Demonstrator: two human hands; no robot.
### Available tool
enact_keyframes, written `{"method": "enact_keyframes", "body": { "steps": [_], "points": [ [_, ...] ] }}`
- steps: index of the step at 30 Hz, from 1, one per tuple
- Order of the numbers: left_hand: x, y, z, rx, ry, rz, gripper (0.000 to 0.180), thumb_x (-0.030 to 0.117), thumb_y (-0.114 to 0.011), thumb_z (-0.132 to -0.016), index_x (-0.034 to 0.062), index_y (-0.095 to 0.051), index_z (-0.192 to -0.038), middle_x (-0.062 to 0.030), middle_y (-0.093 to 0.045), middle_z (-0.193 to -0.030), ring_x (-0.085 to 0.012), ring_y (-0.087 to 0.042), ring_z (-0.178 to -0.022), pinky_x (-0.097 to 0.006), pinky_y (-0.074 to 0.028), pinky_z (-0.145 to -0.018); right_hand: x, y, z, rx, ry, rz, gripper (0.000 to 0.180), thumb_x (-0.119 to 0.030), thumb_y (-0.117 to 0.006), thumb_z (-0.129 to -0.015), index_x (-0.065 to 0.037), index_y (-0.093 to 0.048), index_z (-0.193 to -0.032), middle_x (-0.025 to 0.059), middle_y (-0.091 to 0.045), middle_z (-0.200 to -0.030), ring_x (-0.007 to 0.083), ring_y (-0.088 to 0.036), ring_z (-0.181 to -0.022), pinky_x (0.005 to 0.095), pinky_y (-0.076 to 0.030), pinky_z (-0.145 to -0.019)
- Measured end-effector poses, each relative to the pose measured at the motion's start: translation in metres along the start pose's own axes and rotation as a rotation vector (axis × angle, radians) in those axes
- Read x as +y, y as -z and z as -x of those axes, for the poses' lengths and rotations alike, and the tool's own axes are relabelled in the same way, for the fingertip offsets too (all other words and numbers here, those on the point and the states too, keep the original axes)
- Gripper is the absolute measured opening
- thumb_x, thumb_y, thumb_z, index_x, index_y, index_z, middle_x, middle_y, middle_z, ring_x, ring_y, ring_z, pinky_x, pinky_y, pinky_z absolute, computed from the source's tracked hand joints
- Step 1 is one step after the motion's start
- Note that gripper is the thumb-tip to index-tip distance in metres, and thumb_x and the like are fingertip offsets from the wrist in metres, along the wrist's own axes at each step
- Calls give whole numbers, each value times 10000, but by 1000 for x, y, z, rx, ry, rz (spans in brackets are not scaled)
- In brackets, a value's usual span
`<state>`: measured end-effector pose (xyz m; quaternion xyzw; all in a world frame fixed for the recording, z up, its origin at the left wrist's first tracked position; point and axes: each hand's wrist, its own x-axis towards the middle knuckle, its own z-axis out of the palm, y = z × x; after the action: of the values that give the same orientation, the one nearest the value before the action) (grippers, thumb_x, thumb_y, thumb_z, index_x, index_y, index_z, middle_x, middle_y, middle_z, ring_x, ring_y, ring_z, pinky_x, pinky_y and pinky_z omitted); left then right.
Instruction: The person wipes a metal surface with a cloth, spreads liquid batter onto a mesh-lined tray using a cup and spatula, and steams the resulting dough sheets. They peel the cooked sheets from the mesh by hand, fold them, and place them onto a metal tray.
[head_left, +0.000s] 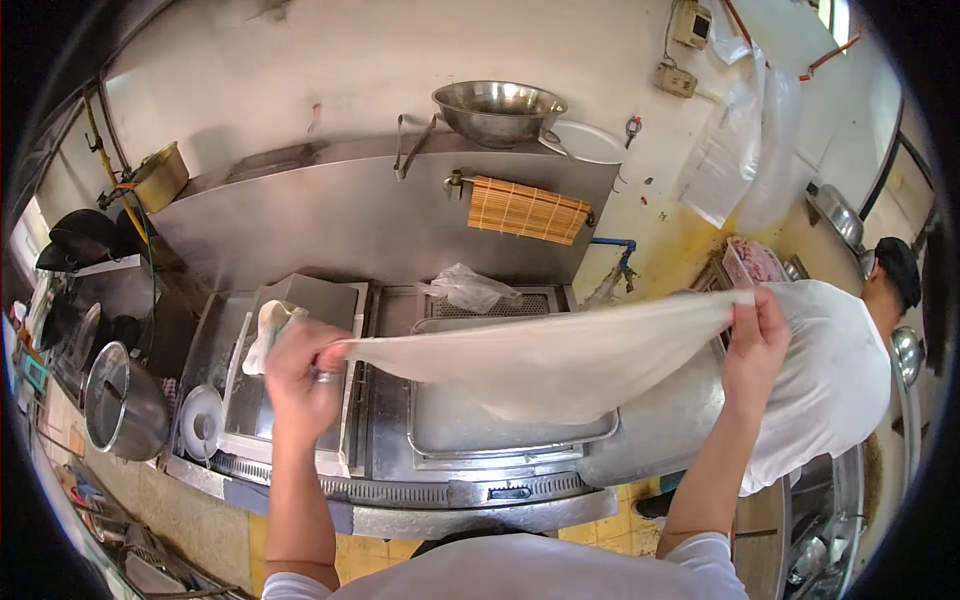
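Observation:
A thin off-white cloth (pixel 540 365) is stretched between my two hands in the air, its middle sagging. My left hand (pixel 308 370), slightly blurred, pinches one corner above the left part of the counter. The other corner is gripped between the thumb and fingers of my right hand (pixel 755 345), held a little higher. Beneath the cloth lies a shallow metal tray (pixel 480 432), partly hidden by it. Behind my left hand, a bunched white cloth (pixel 268 335) rests on a boxy metal unit (pixel 340 300).
A co-worker in a white shirt (pixel 825 380) stands close at my right, near a container of pink meat (pixel 757 262). A clear plastic bag (pixel 470 288) lies behind the tray. A deep pot (pixel 125 405) is at the left. A metal bowl (pixel 500 112) and bamboo mat (pixel 530 210) are at the back.

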<state>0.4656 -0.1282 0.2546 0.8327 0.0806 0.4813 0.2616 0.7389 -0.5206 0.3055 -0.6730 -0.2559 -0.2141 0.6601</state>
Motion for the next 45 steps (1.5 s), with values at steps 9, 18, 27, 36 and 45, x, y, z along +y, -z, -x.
{"method": "enact_keyframes", "body": {
  "steps": [9, 18, 27, 36, 45],
  "points": [
    [-61, -55, 42, -157, 801, 331, 180, 166, -702, -1014, -2, -724, -953, -47, -712, -822, -117, -609, -651, -271, -462, -540, 84, 8, 56, -327, -383, 396, 146, -41, -649, -947, -22, -625, -804, -33, -542, -719, 81, -495, -658, 254, -411, -623],
    [-242, -242, 49, 195, 682, 758, 384, 159, -720, -968, 16, -657, -1318, -165, -669, -1366, -304, -655, -1220, -412, -577, -911, 293, -132, 29, -505, -600, 194, 407, -93, -599, -992, 16, -601, -1384, 158, -706, -1197, 233, -720, -1021, 353, -583, -859],
    [-172, -209, 208, -1009, 118, -459, 344, 226, -731, -832, 134, -735, -1163, -114, -670, -1279, -317, -607, -1226, -481, -421, -1118, 312, -46, 207, -1203, -57, 1203, 292, -186, -613, -891, -104, -747, -1137, 172, -706, -1205, 327, -620, -1266, 471, -512, -1054],
    [-107, -181, 239, -738, 61, -331, 251, 215, -698, -869, 117, -769, -1090, -156, -667, -1267, -356, -602, -1223, -531, -425, -1080, 235, -49, 243, -1024, -123, 1115, 273, -262, -653, -891, -41, -768, -1003, 178, -728, -1151, 352, -659, -1129, 530, -495, -1000],
    [-32, -128, 312, -434, 387, -149, 93, 91, -777, -781, 88, -722, -857, -174, -679, -1188, -364, -626, -1170, -470, -513, -1001, 175, -128, 317, -1211, 78, 501, 423, -259, -738, -900, 8, -694, -1226, 237, -668, -1283, 414, -602, -1229, 462, -497, -1050]
  ]
}}
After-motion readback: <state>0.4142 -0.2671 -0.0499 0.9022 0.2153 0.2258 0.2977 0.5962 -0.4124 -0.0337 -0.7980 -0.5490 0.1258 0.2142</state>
